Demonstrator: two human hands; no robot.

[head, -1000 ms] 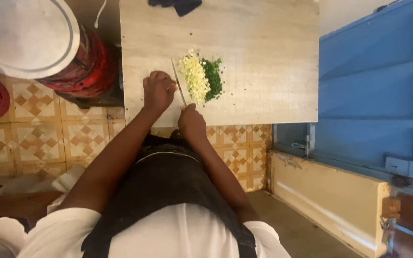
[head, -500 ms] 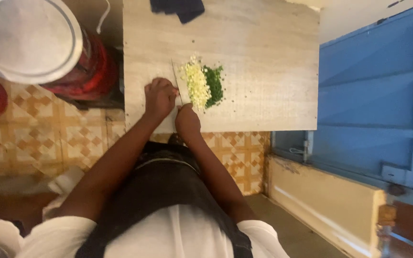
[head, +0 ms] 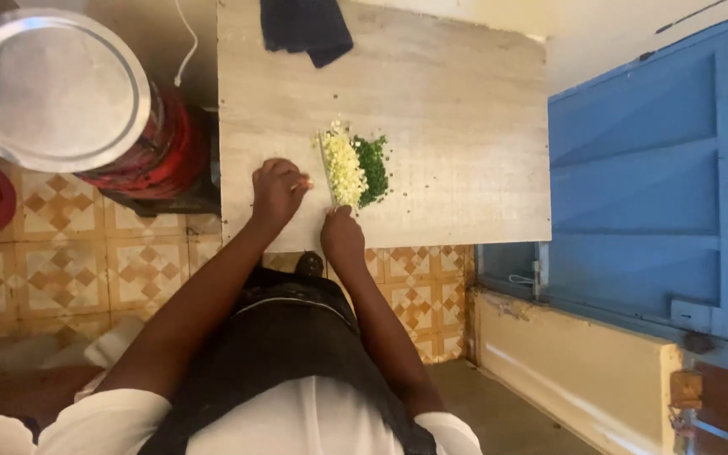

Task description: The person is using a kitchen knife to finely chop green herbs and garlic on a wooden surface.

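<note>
Table [head: 465, 101]: pale wood grain, rectangular, over patterned floor tiles [head: 69, 253].
Knife [head: 327, 168]: thin blade, long axis running away from the body, tip toward the far edge, flat against the chopped heap.
Heap [head: 357, 171]: pale yellow bits beside dark green (finely cut).
Right hand [head: 343, 234]: closed round the knife handle, near edge.
Left hand [head: 277, 190]: curled, fingers bent, just left of the blade; contents unclear.

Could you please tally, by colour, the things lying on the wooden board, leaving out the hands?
Pale yellow: 1, the pile of chopped pieces
Green: 1, the pile of chopped greens
Dark: 1, the cloth at the far edge of the board
Metal: 1, the knife
Total: 4
</note>
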